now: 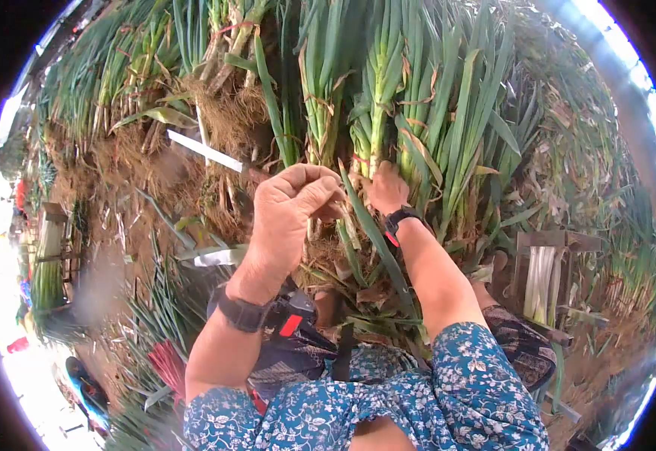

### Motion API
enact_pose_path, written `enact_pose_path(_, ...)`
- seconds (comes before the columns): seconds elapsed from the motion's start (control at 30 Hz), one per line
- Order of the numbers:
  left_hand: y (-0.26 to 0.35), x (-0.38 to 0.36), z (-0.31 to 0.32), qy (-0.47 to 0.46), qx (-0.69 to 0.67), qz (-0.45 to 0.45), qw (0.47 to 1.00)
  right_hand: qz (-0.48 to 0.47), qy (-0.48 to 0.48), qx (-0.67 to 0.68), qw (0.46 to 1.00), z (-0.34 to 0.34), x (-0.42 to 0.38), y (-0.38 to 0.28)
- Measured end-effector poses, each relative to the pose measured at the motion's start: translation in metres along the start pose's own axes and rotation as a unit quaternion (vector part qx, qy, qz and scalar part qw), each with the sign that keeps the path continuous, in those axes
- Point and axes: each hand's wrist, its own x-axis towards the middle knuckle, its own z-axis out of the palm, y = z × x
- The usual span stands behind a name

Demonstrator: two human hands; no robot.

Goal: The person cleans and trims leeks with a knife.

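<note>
My left hand (pixel 286 214) is closed, thumb and forefinger pressed together, around the hidden end of a knife (pixel 211 152). The pale blade points up and left, and its brown handle runs behind the hand. Long green leaves lie just beside the fingertips. My right hand (pixel 386 188) has its fingers wrapped round the lower white stalks of a leek bunch (pixel 379 113), which has a red tie near its base. The fingertips are partly hidden among the stalks.
More leek bunches (pixel 459 120) stand close together in front, with roots (pixel 230 113) showing at the left. A wooden frame (pixel 546 240) holding pale stalks stands at the right, another bundle (pixel 48 255) at the far left. Red ties (pixel 168 364) lie at lower left.
</note>
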Motion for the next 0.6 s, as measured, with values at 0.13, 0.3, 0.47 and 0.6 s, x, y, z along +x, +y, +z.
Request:
enact_pose_path(0.13, 0.0, 0.01, 0.002, -0.028, 0.016, 0.001, 0.999, 0.127, -0.041, 0.313, 0.94, -0.042, -0.009, 0.007)
enact_pose_path(0.3, -0.028, 0.029, 0.009, -0.076, 0.039, -0.036, 0.996, 0.276, -0.18, 0.626, 0.707, -0.09, -0.085, 0.037)
enact_pose_path(0.47, -0.061, 0.033, 0.035, -0.059, 0.015, -0.095, 0.994, 0.123, -0.148, 0.574, 0.796, -0.141, -0.185, -0.002)
enact_pose_path(0.6, -0.06, 0.009, 0.059, -0.069, -0.088, -0.104, 0.988, 0.143, -0.127, 0.6, 0.777, -0.163, -0.223, -0.01)
